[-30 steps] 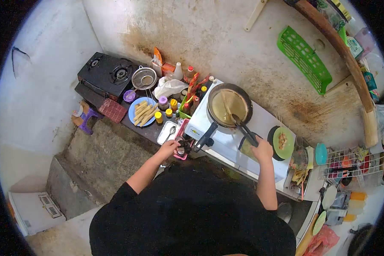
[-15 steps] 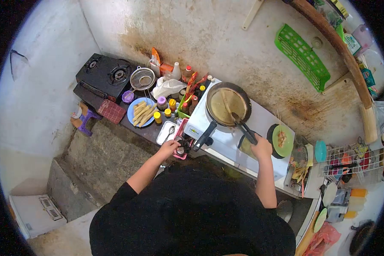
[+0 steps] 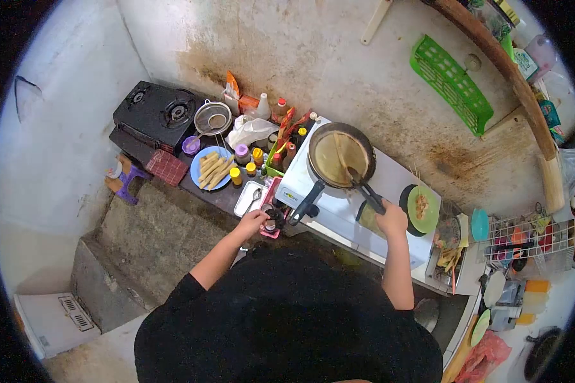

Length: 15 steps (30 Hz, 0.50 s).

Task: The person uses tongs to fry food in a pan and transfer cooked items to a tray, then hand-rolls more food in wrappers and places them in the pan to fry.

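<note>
My right hand [image 3: 391,219] is wrapped round the black handles of a pair of tongs [image 3: 367,191], which reach over the rim of the frying pan [image 3: 321,134]. A long tan piece [image 3: 339,150] lies in the yellowish oil in the pan, one end at the tongs' tips. My left hand [image 3: 254,221] is closed, its fingertips at a small dark round item [image 3: 272,220] over the pink basket [image 3: 268,233]; I cannot tell what the fingers grip. Just beyond this hand, a white tray [image 3: 244,203] holds a spoon [image 3: 255,196].
The pan sits on a white stove [image 3: 335,207], its handle toward me. A green plate [image 3: 430,220] with food is on the right. Tan rolls [image 3: 215,170] fill a blue plate [image 3: 196,175], near bottles and jars [image 3: 242,153]. A black stove [image 3: 152,112] stands far left.
My left hand and the dark item beneath it have shifted very slightly. My right hand, the tongs and the pan look unchanged.
</note>
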### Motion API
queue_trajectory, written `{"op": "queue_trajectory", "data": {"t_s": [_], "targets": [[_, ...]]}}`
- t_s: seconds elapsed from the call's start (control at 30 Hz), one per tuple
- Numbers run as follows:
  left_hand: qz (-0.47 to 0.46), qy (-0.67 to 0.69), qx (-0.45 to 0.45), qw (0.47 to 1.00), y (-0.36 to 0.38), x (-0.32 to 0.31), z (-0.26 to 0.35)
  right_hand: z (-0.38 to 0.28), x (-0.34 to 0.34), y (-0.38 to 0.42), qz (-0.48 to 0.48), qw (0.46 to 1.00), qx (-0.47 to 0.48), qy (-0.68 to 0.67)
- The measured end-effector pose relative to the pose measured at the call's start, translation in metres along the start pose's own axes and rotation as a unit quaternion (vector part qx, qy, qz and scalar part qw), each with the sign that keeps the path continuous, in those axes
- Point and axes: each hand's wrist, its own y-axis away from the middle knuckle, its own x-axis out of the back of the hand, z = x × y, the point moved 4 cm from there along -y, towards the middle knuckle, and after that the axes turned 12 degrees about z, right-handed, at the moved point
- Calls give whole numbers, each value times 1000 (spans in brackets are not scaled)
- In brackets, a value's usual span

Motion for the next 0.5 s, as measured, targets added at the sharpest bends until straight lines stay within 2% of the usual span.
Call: {"op": "queue_trajectory", "data": {"t_s": [0.3, 0.5], "targets": [[3, 9, -6, 1000, -1, 3, 0, 14, 13, 3, -14, 999, -39, -12], [11, -10, 1, 1000, 1, 2, 8, 9, -6, -7, -11, 1000, -5, 0]]}}
